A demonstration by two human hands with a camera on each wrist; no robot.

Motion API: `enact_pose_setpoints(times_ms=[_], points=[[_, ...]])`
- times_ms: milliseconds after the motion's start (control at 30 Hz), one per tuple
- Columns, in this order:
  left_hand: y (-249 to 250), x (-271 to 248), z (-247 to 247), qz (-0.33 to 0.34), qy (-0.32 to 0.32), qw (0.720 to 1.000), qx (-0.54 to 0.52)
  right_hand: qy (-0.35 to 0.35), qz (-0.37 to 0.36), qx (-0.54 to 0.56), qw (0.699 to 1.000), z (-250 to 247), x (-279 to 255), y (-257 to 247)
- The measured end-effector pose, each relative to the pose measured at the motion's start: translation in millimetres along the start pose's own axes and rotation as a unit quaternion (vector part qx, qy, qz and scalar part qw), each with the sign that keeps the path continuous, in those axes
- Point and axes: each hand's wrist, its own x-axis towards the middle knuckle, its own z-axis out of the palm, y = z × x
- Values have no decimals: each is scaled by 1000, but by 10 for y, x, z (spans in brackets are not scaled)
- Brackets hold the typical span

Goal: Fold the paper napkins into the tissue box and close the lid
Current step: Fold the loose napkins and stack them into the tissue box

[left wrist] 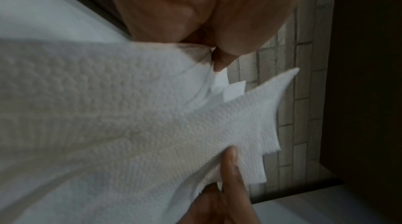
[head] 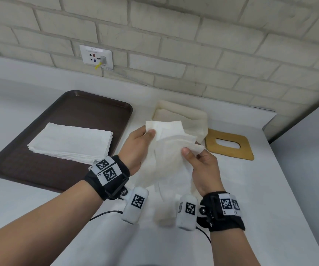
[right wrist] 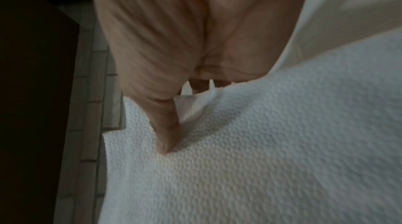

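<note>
Both hands hold a bunch of white embossed paper napkins (head: 166, 156) up above the counter, in front of the open cream tissue box (head: 191, 114). My left hand (head: 137, 146) pinches the top left corner with thumb on the paper. My right hand (head: 202, 167) pinches the right edge. The napkins hang down loosely between the wrists. In the left wrist view the napkin (left wrist: 135, 116) fills the frame, with the right thumb (left wrist: 230, 167) on it. In the right wrist view the thumb (right wrist: 165, 135) presses into the napkin (right wrist: 261, 150). The wooden lid (head: 229, 144) with its slot lies flat to the right of the box.
A dark brown tray (head: 58, 175) at the left carries a flat stack of white napkins (head: 72, 143). A brick wall with a socket plate (head: 96, 56) and cable runs behind the white counter (head: 270, 189). The counter ends at a step on the right.
</note>
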Motion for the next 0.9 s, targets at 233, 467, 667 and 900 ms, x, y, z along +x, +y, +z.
enact_pose_setpoints(times_ms=[233,467,667,900], points=[[104,-28,-49,68,7,997,29,90,-35,-40,995,-68,-14,31],[220,-46,-113,132,-10,988,76,-13,-79,-98,992,-373,-154,-168],[252,-113,54,102,-15,995,-10,-45,-53,-189,980,-169,-132,-206],[111,-137,41,74,-44,996,-40,-17,-23,-186,982,-55,-201,-189]])
